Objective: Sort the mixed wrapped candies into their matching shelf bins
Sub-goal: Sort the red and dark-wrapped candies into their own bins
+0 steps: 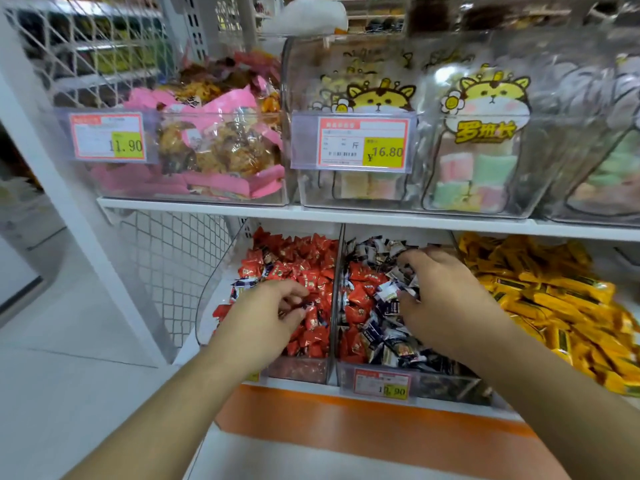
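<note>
Wrapped candies: small, light, crinkly, slippery; best pinched at the wrapper's crimped ends. Red candies filling left bin; dark-blue-and-white candies mixed with red strays in middle bin. Left hand pinching a dark candy among reds. Right hand curled into middle pile, hold undeterminable.

Shelf board low overhead; divider splits bins.

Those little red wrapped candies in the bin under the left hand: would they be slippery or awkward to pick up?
Probably a bit slippery: the red candies have glossy wrappers. They look small and light, so the left hand could pinch one easily. Heaped loosely, neighbours would likely shift or slide when one is pulled out.
</note>
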